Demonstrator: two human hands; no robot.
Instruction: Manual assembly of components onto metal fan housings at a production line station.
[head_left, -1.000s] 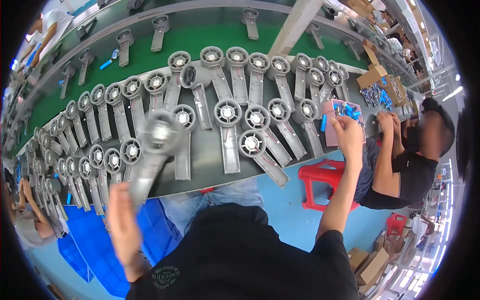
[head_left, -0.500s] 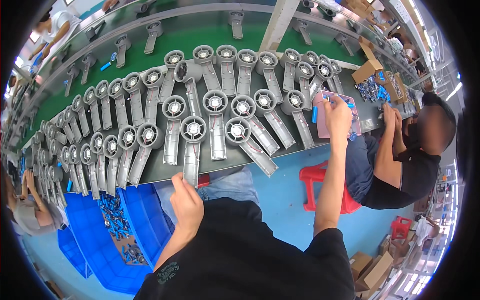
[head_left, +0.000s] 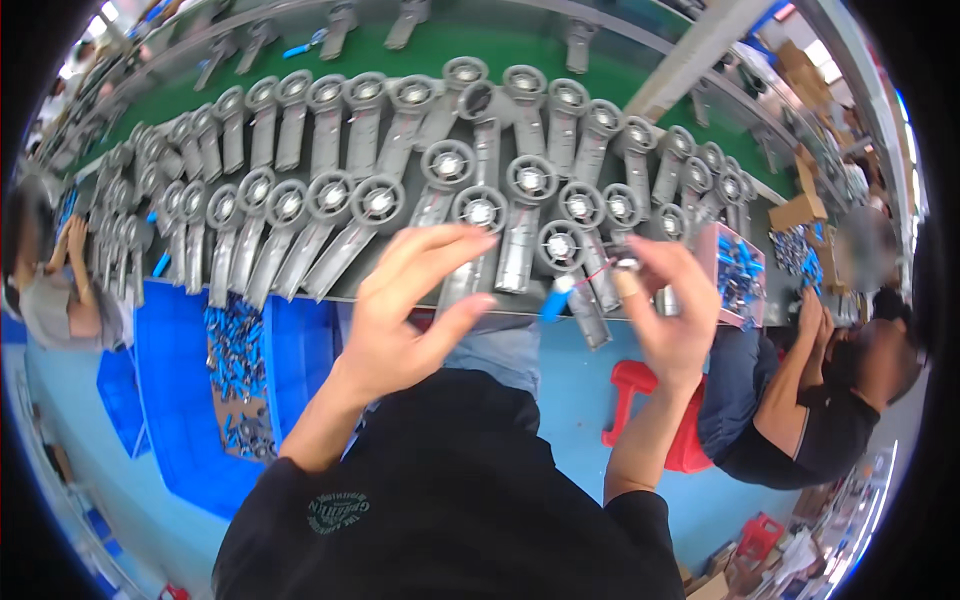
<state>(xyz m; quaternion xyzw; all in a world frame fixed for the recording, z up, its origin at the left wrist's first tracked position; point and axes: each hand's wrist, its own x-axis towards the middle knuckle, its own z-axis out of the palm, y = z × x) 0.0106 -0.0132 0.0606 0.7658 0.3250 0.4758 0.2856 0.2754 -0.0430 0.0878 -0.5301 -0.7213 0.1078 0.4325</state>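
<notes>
My right hand pinches a small dark part between thumb and fingers. A thin red wire runs from it to a blue cylindrical battery, which dangles near the table's front edge. With thumb and fingers spread and nothing between them, my left hand hovers at a grey handheld-fan housing and partly hides its handle. Right of that, another fan housing lies close to the dangling battery, its open handle pointing toward me.
Rows of grey fan housings cover the dark table. A pink bin of blue batteries stands at right, beside a seated co-worker. Blue crates stand below left; a red stool is below right. Behind runs a green conveyor.
My right hand has left the pink bin and come back left with the wired battery. My left hand has risen from the table edge and opened over the housings. The view has shifted.
</notes>
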